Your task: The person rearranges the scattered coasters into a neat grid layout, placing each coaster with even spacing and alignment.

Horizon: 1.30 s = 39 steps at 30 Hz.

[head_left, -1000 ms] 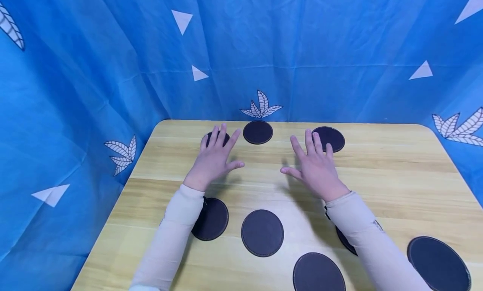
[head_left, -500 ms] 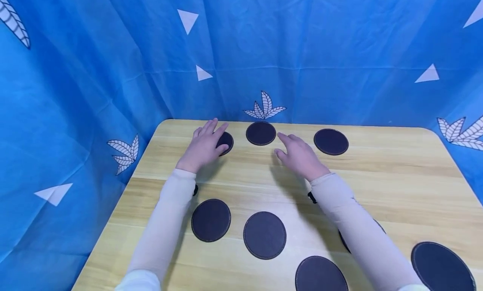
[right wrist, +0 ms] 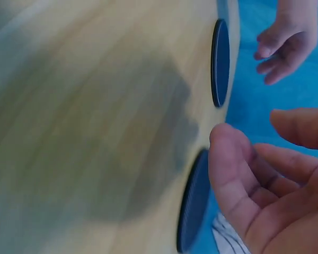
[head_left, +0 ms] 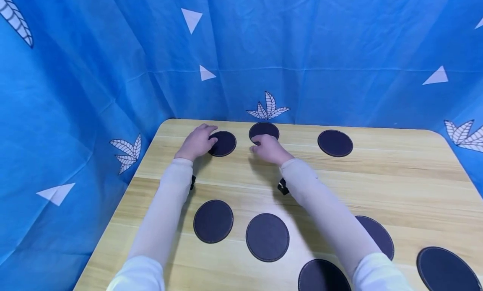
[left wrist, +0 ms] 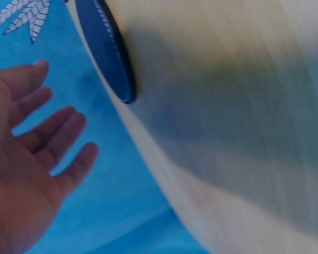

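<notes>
Since the wood table (head_left: 396,177) is wide, the mats (head_left: 267,237) lie apart, maybe for room. Lower right, the right sleeve (head_left: 328,213) hides part of one mat (head_left: 380,236). Mid-frame, empty and loosely bent, the left hand (head_left: 196,141) hangs by the back left mat (head_left: 225,144); the right hand (head_left: 269,150), just as loose, covers some of the back middle mat (head_left: 265,128).

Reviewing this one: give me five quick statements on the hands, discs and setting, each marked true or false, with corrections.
1. The left hand holds nothing. True.
2. The right hand is nearest the far right disc. False: it is nearest the far middle disc.
3. The table has a light wood-grain top. True.
4. The backdrop is plain red. False: the cloth is blue, with white triangles and leaf prints.
5. The far left disc is dark and round. True.
</notes>
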### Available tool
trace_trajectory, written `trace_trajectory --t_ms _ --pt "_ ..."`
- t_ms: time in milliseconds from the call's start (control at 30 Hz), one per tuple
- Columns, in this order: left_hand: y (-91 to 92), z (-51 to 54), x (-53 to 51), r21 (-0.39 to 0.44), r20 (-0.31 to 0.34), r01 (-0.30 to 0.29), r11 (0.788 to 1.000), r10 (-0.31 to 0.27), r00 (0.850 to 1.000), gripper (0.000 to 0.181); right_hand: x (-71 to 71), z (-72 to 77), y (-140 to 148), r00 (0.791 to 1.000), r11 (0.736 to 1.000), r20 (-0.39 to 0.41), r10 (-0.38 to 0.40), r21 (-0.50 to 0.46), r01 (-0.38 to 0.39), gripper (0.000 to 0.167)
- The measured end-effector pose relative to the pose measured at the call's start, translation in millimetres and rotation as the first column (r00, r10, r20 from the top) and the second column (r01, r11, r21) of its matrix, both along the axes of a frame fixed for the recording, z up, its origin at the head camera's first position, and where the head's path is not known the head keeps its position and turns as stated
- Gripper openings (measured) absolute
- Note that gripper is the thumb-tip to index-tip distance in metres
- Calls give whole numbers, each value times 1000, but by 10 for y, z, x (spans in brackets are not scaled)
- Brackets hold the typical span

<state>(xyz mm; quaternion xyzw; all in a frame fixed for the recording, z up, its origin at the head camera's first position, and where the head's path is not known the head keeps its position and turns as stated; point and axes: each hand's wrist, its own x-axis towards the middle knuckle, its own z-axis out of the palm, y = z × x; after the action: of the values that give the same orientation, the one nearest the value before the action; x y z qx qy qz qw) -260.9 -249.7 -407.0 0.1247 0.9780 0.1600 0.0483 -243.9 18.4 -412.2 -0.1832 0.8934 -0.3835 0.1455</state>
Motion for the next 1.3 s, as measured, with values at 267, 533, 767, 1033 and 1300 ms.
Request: trace_trajectory --t_ms 267,533,767,1033,1300 --pt "-12 -86 -43 -26 164 -180 983 181 970 27 -131 -122 -389 893 943 450 -18 -290 165 64" --pt "130 -40 -6 35 231 -313 949 297 926 34 -194 -242 -595 789 873 615 -11 -378 307 70" --pt "91 -106 -36 226 303 -448 865 375 876 31 -208 -272 -598 780 852 625 -13 -402 336 69" --pt "0 -191 -40 463 382 -533 709 383 841 28 -182 -302 -634 814 846 580 -11 -429 317 63" --pt "63 -104 33 610 337 -507 608 380 861 42 -188 -337 -660 831 775 553 -50 -504 382 50"
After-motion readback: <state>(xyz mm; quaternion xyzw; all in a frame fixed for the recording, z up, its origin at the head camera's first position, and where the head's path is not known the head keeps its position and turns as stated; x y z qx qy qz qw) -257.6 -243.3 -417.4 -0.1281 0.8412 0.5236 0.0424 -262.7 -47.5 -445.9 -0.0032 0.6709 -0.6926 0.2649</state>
